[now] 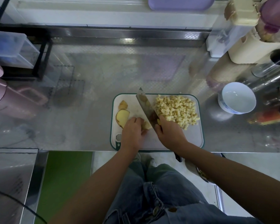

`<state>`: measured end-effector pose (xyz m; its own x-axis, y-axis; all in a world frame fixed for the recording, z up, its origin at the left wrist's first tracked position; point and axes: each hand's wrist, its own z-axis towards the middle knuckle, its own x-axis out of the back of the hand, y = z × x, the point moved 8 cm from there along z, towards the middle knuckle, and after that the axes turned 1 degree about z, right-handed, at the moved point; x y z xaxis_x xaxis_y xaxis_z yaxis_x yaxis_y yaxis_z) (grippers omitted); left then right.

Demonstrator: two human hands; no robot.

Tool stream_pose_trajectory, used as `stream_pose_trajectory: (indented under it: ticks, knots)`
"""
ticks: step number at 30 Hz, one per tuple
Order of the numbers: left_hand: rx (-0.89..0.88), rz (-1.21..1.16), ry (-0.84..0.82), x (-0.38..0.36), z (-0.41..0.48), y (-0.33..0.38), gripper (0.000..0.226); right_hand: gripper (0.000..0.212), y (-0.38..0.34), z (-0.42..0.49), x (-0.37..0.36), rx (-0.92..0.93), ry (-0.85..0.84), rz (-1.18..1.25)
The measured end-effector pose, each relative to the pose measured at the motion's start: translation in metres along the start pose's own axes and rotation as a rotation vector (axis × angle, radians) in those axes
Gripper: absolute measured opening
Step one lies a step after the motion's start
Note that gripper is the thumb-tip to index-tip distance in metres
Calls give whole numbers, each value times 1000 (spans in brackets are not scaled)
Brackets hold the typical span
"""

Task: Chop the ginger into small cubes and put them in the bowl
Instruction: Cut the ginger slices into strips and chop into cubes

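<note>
Right hand (169, 133) wrapped round knife (146, 107) handle, blade angled across cutting board (194, 136), left hand (132, 131) fingers curled holding ginger piece (146, 125) beside blade, bigger ginger chunk (122, 117) left, pile of cubes (176, 109) right, white bowl (237, 97) apart on counter (87, 94)

Pale ginger cubes (176, 109) heaped between uncut ginger pieces (122, 116) and upright white bowl (237, 96).
</note>
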<state>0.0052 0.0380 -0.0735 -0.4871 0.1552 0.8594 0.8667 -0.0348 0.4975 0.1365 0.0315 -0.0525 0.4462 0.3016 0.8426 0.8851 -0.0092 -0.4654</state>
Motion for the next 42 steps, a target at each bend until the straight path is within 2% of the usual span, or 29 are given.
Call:
stream_pose_trajectory:
  ticks: [5,18,22,25,32,38,42]
  knots:
    - [39,-5,0,0,-3,-5,12,17,-4,-6,-4,34,-26,-43]
    - [97,-37,3,2,-1,-6,11,19,-12,3,-22,63,-57,-121]
    - [93,-51,-6,2,-1,-7,12,24,-4,6,-17,7,-13,-38]
    - [88,-37,-19,2,-2,-8,12,19,-1,7,-12,-34,6,9]
    - [134,-23,-5,4,-7,-15,11,15,-15,-1,-5,97,2,8]
    - [171,-68,7,5,-7,-15,16,19,-15,-3,-21,75,-50,-57]
    - [202,-88,18,8,-7,-15,15,32,-19,3,-31,42,-69,-80]
